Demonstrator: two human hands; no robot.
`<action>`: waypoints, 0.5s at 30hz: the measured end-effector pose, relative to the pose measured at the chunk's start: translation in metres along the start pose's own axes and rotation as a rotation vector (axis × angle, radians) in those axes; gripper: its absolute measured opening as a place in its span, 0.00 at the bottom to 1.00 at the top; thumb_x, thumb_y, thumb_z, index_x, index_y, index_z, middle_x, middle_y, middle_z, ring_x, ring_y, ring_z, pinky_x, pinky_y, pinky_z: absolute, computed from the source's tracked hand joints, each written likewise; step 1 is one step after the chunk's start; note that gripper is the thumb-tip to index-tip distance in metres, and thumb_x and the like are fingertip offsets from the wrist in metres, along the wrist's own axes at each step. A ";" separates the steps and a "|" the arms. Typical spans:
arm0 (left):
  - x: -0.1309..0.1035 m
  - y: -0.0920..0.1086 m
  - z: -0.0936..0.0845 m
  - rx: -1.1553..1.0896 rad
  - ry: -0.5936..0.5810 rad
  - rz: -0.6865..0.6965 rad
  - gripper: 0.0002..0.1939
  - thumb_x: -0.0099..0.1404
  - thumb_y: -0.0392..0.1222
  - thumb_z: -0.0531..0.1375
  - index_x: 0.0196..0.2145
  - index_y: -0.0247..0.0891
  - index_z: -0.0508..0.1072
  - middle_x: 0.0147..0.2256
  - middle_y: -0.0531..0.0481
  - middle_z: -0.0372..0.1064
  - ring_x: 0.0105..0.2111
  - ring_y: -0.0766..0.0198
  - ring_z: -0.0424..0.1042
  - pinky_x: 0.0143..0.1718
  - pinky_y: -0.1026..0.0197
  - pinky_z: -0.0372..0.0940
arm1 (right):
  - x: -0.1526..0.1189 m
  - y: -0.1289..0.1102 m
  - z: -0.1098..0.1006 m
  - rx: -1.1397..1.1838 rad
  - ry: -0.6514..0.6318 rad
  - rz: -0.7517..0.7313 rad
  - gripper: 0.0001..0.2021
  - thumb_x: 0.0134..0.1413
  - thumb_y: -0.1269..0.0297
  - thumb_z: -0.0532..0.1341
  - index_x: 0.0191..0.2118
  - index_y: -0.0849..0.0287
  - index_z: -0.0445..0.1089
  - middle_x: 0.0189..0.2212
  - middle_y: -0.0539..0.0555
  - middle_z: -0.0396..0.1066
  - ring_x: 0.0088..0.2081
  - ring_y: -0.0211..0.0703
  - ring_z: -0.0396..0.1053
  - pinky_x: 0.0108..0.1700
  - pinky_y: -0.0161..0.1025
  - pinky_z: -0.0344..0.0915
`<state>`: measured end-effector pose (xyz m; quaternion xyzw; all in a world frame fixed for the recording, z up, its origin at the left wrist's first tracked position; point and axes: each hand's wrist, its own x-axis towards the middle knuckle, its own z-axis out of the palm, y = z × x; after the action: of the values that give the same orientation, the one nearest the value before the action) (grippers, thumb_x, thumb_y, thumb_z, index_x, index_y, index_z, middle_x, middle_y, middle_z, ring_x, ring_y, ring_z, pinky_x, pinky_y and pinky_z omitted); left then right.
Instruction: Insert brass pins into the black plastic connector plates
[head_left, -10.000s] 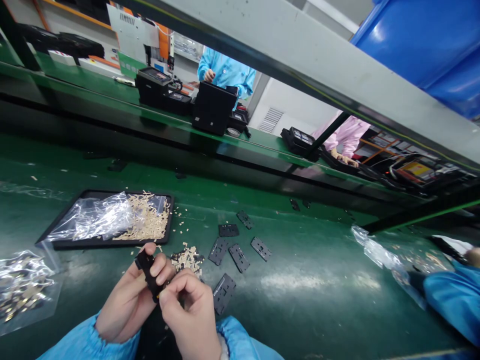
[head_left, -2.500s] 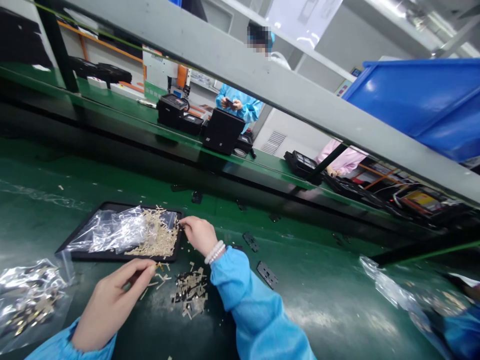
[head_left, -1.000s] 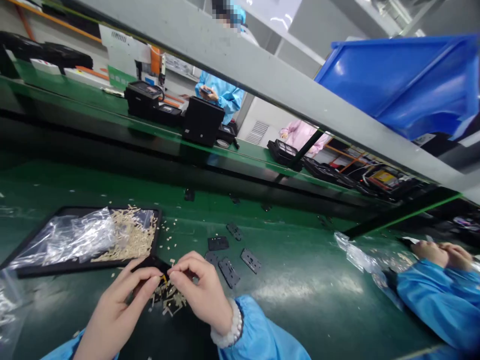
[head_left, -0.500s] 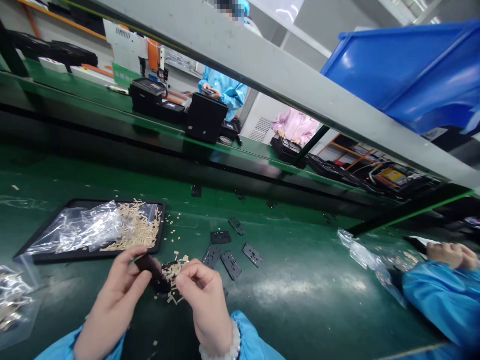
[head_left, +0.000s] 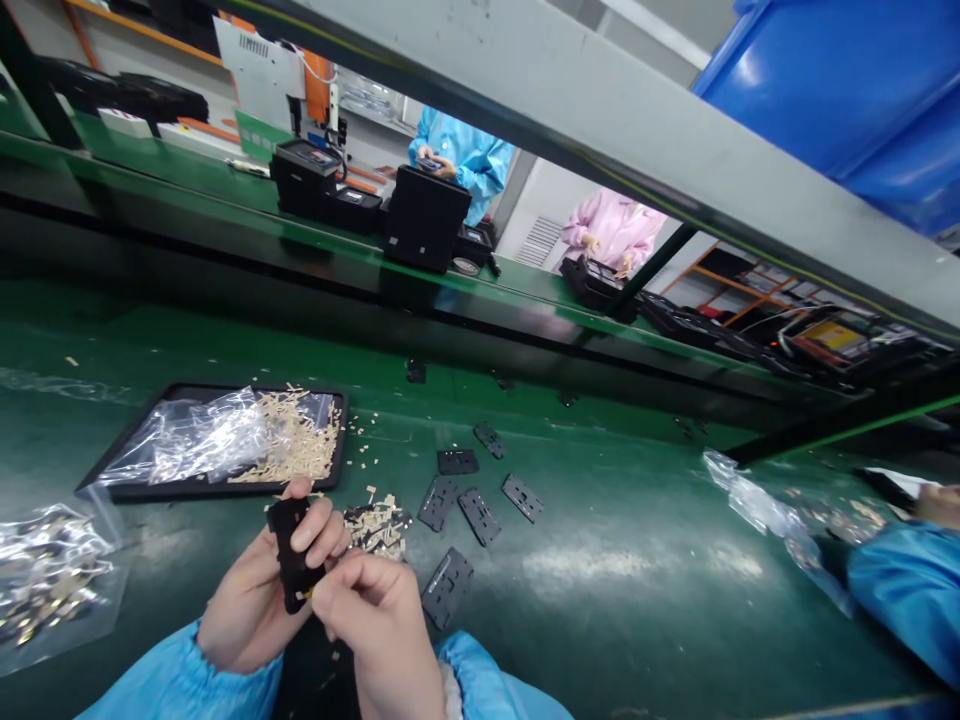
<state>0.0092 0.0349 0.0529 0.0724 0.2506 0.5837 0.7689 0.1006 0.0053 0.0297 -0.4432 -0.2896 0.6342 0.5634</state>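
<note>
Head view: the left hand (head_left: 251,605) is wrapped around a black part (head_left: 292,560), its fingers curled over the front, holding it raised above the green table (head_left: 600,600) near the front edge. The right hand (head_left: 386,615) has thumb and forefinger pinched on a small yellow piece (head_left: 306,594) at the lower end of that part.

Beyond the left hand lies a shallow black tray (head_left: 342,435) with a raised rim. Crumpled clear bags (head_left: 202,435) fill its left and middle, one corner drooping over the near rim; tan strips (head_left: 304,440) are heaped in the right portion, and a few small tan bits have scattered outside, just past the right rim. At the far left, a clear plastic bag (head_left: 109,590) lies on the table, holding many shiny gold, silver and dark pieces (head_left: 45,590). Just beyond the right hand sits a loose pile of tan and dark strips (head_left: 379,527), in no container, with flat black plates (head_left: 478,515) spread to its right. A blue bin (head_left: 840,90) shows at upper right; its inside is out of sight. Near the table's right end, another clear bag (head_left: 742,495) lies crumpled
</note>
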 end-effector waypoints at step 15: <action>-0.005 0.002 0.004 0.121 0.040 0.074 0.20 0.47 0.35 0.74 0.32 0.45 0.69 0.22 0.59 0.58 0.23 0.69 0.61 0.26 0.66 0.65 | -0.005 -0.016 0.000 -0.312 0.035 -0.161 0.09 0.38 0.67 0.59 0.17 0.55 0.56 0.17 0.44 0.56 0.22 0.35 0.51 0.26 0.36 0.52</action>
<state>0.0085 0.0315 0.0581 0.1161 0.2977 0.5968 0.7361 0.1075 0.0040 0.0451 -0.5117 -0.4093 0.5266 0.5416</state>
